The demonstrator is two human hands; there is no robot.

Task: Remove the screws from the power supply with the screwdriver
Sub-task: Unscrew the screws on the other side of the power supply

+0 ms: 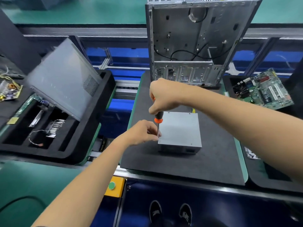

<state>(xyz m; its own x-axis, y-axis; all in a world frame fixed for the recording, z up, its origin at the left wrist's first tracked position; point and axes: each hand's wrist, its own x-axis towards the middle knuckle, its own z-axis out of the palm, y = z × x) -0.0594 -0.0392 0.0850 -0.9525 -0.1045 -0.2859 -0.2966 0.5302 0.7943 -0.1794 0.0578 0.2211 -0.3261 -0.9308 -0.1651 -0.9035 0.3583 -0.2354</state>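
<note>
**Now working the near-left corner**

Leftmost, the left hand [144,132] is pinching the screwdriver [158,118] shaft at the power supply [179,130] corner. Above, the right hand [162,95] is gripping its handle upright. Rightward, the supply is sitting on the black mat [213,161].

A green work surface [24,182] is seen at lower left, edged by a metal rail. A dark foam mat [213,161] is laid at the centre of the line. Blue bins [124,54] are visible below, between grey frame bars. A second green bench [82,12] is seen across the back. A yellow box with a green button [112,185] is mounted on the near edge. The floor underneath is dark blue [229,208]. Lighting is even and bright; faint glare is noted on the green surfaces.
</note>
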